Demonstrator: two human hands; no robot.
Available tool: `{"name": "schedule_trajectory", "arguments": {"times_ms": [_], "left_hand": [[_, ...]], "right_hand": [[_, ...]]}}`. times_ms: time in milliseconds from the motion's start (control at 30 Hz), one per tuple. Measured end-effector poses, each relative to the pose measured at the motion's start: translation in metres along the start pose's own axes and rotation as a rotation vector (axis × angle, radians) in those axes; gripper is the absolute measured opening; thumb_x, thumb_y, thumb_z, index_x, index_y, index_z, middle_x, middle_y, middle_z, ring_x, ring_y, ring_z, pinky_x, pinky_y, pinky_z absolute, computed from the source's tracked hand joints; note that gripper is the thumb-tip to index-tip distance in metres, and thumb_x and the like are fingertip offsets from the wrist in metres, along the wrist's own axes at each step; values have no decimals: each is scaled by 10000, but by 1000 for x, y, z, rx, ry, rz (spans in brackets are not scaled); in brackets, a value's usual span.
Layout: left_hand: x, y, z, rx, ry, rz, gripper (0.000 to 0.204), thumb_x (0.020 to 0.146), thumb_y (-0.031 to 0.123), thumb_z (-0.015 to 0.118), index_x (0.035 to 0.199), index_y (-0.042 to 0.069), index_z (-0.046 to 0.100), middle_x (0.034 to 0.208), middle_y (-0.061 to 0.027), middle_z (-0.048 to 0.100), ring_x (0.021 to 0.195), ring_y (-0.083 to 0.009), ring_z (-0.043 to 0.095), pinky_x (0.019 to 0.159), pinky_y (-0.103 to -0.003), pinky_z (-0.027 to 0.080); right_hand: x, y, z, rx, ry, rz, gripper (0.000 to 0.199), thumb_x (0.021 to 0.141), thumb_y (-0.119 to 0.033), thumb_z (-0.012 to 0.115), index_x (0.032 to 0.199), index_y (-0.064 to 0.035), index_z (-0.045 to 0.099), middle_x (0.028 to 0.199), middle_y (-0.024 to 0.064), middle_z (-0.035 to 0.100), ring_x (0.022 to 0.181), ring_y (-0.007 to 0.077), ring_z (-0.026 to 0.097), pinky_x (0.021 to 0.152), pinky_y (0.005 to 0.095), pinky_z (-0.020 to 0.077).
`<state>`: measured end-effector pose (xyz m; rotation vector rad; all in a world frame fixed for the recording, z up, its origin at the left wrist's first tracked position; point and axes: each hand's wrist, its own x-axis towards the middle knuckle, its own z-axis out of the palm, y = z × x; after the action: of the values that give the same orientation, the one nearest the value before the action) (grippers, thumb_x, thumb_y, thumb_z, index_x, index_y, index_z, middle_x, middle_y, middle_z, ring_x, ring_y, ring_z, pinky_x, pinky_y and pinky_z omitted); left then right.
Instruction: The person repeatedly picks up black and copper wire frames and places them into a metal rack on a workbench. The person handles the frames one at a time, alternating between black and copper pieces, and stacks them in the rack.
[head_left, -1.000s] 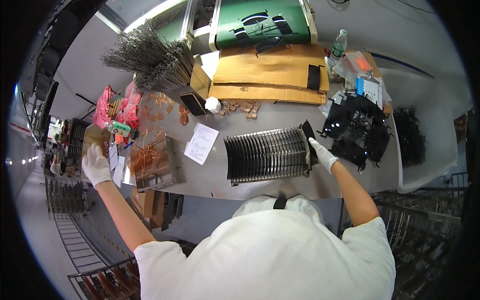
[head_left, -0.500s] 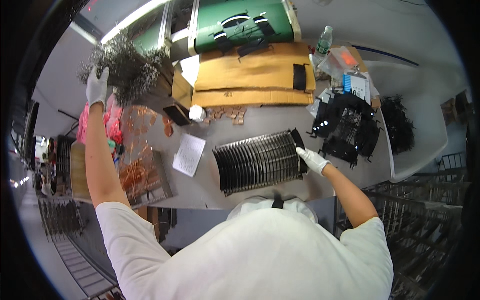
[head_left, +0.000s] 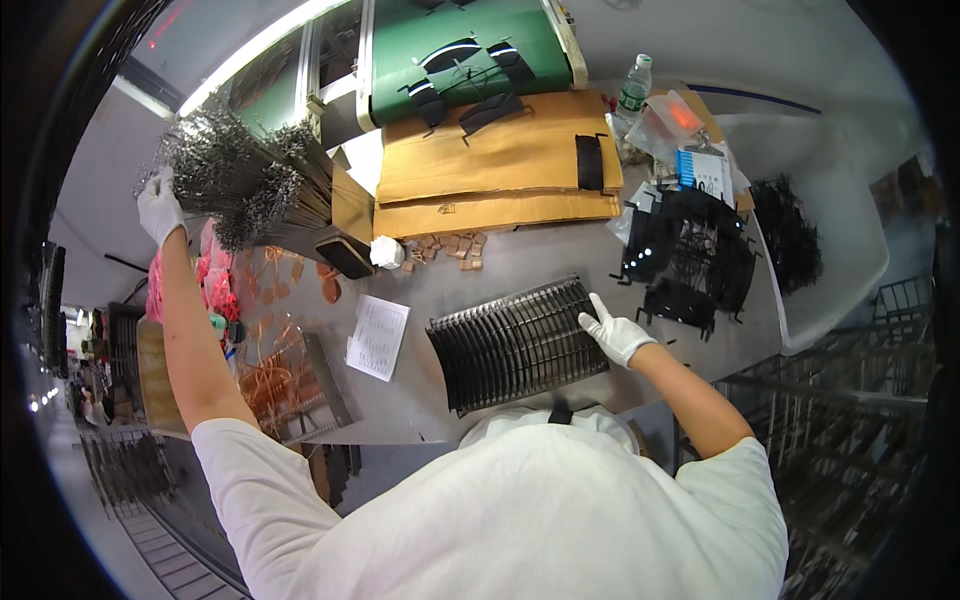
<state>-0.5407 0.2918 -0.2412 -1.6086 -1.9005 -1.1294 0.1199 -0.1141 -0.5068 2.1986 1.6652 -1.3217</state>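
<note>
My left hand (head_left: 160, 207), in a white glove, reaches to the outer side of a dense bundle of thin grey metal wires (head_left: 235, 165). Its fingers are drawn together at the wire tips; what they pinch is too small to make out. My right hand (head_left: 616, 335), also gloved, rests at the right end of a row of curved black strips (head_left: 515, 345) lying closely side by side on the table. Index finger and thumb are apart there, with nothing visible between them.
A paper sheet (head_left: 378, 338) and small copper-coloured pieces (head_left: 462, 249) lie on the grey table (head_left: 430, 290). Behind are flat cardboard (head_left: 490, 150) and a green conveyor belt (head_left: 465, 95). At right stand a black assembly (head_left: 690, 250), a bottle (head_left: 634, 88) and a white bin (head_left: 850, 210).
My left hand has moved left and down along the wire bundle, its fingers drawing together. My right hand has shifted slightly left and down, its fingers now spread. The view has shifted a little.
</note>
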Motion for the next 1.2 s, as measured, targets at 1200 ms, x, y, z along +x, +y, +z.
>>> {"name": "schedule_trajectory", "arguments": {"times_ms": [1200], "left_hand": [[-694,36,-120,-1143,-45,-1388,134,1092,184,512,1111,56,478,880,-136,673,604,-158,633,549,-280,557]], "right_hand": [[3,-157,128,-759,396,-1399,574,986,-345,609,1503,-122,494,1565,139,471,1453,382,416,1189,547,330]]}}
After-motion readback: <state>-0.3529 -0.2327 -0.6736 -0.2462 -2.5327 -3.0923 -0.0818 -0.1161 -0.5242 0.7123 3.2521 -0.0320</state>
